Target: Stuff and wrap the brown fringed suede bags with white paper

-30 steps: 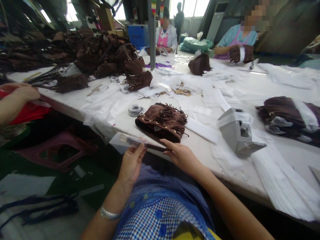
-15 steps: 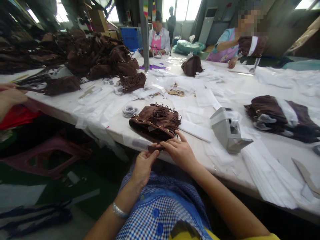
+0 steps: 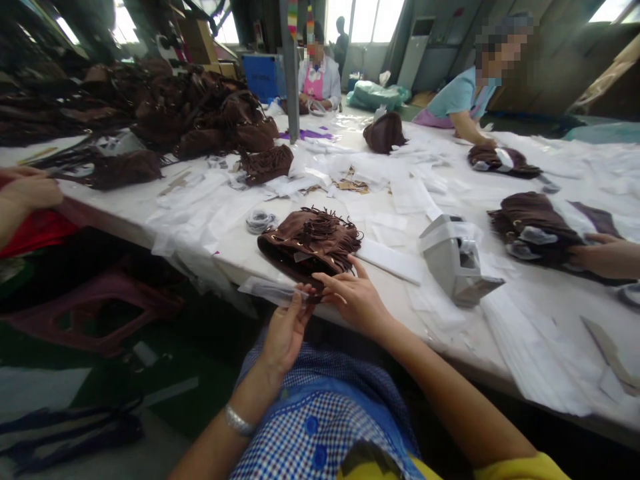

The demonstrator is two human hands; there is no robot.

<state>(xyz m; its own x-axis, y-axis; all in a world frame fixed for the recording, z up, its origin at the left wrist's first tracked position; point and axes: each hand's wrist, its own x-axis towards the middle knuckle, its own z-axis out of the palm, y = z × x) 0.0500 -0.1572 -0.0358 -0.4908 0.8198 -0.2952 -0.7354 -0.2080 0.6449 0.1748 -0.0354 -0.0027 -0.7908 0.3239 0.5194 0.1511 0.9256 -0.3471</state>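
A dark brown fringed bag [image 3: 313, 240] lies on its side at the table's front edge, its mouth facing me. Just in front of it, my left hand [image 3: 287, 327] is closed on a brown strap [image 3: 314, 298], pinching it between thumb and fingers. A translucent wrapping strip [image 3: 265, 291] covers the part of the strap that sticks out to the left. My right hand [image 3: 357, 297] is at the strap's other end by the bag's lower edge, fingers bent and closed around it; the fingertips are partly hidden.
A grey tape dispenser [image 3: 457, 257] stands right of the bag, beside white paper sheets [image 3: 525, 360]. A coil of grey cord [image 3: 261, 221] sits to the left. Another person's hand [image 3: 607, 255] touches a wrapped bag [image 3: 535, 223]. Many brown bags [image 3: 200, 113] are heaped at back left.
My left hand has turned slightly and the wrapped strip has swung up. My right fingers have shifted a little. A co-worker's bag now lies on the table, and another hand has come in at right.
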